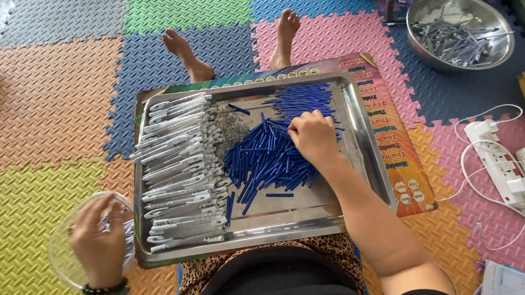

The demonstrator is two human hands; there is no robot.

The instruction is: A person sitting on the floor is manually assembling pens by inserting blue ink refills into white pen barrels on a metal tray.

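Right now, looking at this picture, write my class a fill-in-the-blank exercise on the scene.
1. The right hand rests on a pile of ____ tubes.
2. The left hand holds a clear ____.
3. The white pens lie in the tray's ____ half.

Missing words: blue; bowl; left

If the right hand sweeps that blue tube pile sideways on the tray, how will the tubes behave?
The blue tubes look thin, straight and round, so probably stiff, light and apt to roll. The steel tray looks smooth, so they likely slide and scatter; strays already lie apart. The right hand rests on the pile.
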